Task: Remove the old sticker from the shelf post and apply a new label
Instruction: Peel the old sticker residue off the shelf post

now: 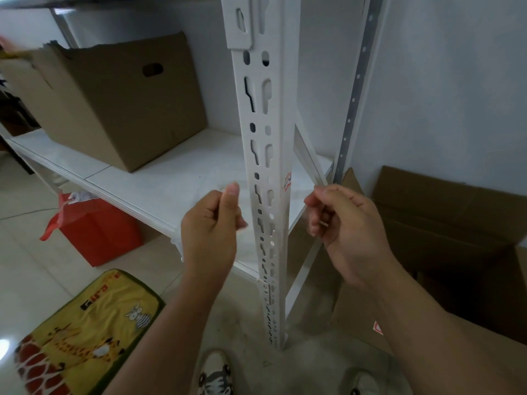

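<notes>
Down the middle of the view runs the white slotted shelf post (266, 172), from twelve o'clock to the floor near six. On its right-hand face, just past centre toward three o'clock, sits the old sticker (287, 182) — a small white patch with red marks, still stuck to the metal. The left hand (212, 226) hangs just left of the post, at about nine o'clock from the sticker, its fingers curled and its thumb pressed to the forefinger; whether that grip pinches anything I cannot tell. The right hand (342, 223) is on the other side of the post, at about four o'clock from the sticker, its fingers folded round a thin pale strip (323, 223) — neither hand touches the post. On the white shelf (159, 178) behind, toward ten o'clock, stands a brown cardboard box (114, 95). Below the shelf a red box (97, 232) rests on the floor, and at seven o'clock lies a yellow mat (85, 332) printed with animals.
</notes>
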Demonstrator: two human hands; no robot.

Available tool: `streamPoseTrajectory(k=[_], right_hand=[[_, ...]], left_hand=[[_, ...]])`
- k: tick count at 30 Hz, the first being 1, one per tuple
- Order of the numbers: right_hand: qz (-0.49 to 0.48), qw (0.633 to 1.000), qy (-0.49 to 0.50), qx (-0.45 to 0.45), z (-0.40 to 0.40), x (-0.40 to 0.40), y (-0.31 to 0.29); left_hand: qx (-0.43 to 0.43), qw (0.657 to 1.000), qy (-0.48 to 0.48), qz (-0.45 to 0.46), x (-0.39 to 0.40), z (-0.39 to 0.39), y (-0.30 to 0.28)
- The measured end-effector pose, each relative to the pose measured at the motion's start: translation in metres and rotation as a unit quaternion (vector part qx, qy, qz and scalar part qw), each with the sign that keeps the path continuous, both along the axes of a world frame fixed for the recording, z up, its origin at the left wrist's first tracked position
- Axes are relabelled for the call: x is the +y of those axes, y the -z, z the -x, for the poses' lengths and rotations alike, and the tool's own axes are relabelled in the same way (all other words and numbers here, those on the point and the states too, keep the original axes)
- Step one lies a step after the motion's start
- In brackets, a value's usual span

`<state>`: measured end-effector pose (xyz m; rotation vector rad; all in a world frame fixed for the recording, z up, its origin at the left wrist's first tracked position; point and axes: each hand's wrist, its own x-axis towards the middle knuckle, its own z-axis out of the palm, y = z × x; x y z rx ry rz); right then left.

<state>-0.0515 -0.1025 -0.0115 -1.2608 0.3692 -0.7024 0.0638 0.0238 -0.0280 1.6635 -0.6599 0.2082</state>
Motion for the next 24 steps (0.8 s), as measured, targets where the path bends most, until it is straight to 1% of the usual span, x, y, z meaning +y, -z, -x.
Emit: streamPoseTrajectory(k=[3, 6, 9, 12, 14, 16, 18, 21, 23, 24], right_hand=[[0.03, 0.997, 0.058, 0.036, -0.004, 0.002, 0.003], [0.049, 0.993, 0.083, 0.063, -0.007, 0.005, 0.006], [0.062, 0.991, 0.093, 0.072, -0.009, 0.006, 0.008], [0.076, 0.989, 0.101, 0.077, -0.01, 0.006, 0.011], [0.085, 0.988, 0.099, 0.078, -0.01, 0.007, 0.012], [0.093, 0.989, 0.091, 0.077, -0.01, 0.007, 0.013], [0.1, 0.988, 0.084, 0.078, -0.011, 0.008, 0.015], [0.115, 0.987, 0.08, 0.078, -0.013, 0.009, 0.016], [0.125, 0.986, 0.077, 0.076, -0.014, 0.01, 0.017], [0.131, 0.985, 0.076, 0.077, -0.015, 0.011, 0.016]], left_hand=[[0.051, 0.997, -0.02, -0.053, -0.001, -0.031, 0.013], [0.109, 0.989, -0.042, -0.094, -0.002, -0.053, 0.024], [0.118, 0.975, -0.07, -0.174, -0.007, -0.066, 0.03], [0.106, 0.945, -0.078, -0.301, -0.015, -0.078, 0.043], [0.067, 0.909, -0.087, -0.401, -0.021, -0.084, 0.053], [0.048, 0.882, -0.09, -0.46, -0.025, -0.085, 0.06], [0.045, 0.873, -0.078, -0.479, -0.027, -0.086, 0.065], [0.05, 0.885, -0.061, -0.459, -0.027, -0.088, 0.068], [0.06, 0.891, -0.068, -0.445, -0.027, -0.09, 0.069], [0.059, 0.888, -0.077, -0.449, -0.027, -0.09, 0.069]])
